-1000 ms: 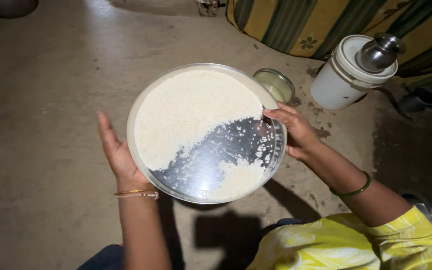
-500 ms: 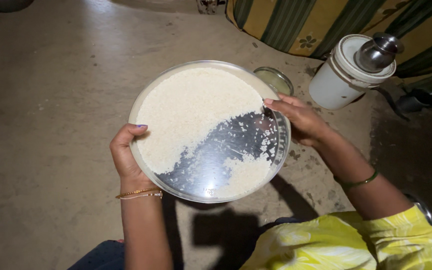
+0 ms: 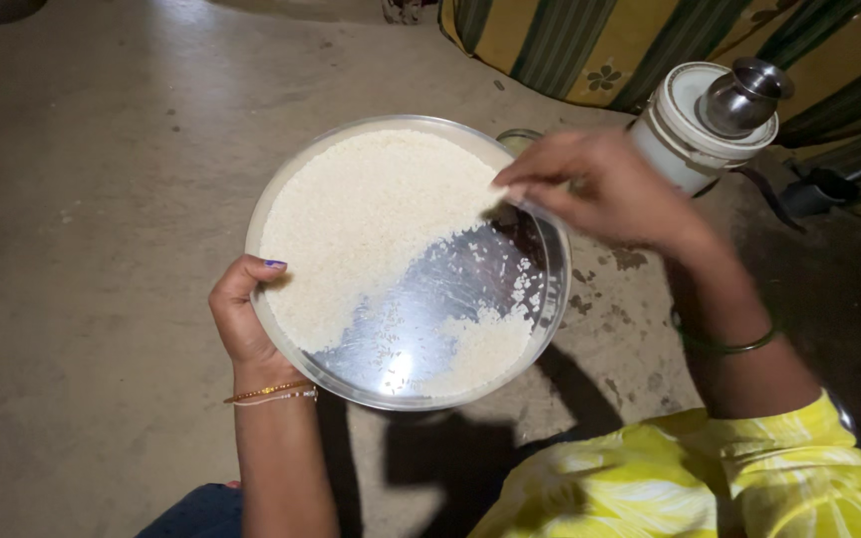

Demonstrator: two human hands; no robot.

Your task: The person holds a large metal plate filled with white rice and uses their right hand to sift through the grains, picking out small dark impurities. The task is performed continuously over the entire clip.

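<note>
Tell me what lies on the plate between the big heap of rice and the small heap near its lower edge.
In the head view, a bare shiny strip of the steel plate separates the big heap from the small heap, with only scattered grains on it.

Bare concrete floor [image 3: 102, 199], stained. On it: white lidded container [image 3: 685, 130] with a steel cup [image 3: 742, 95] on top, striped cloth [image 3: 590, 45] behind.

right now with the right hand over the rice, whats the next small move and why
Probably draw the right hand fingertips through the rice toward the bare patch of the steel plate. The left hand grips the rim, most grains lie heaped on the far side, and a small pile sits apart near the front.
</note>
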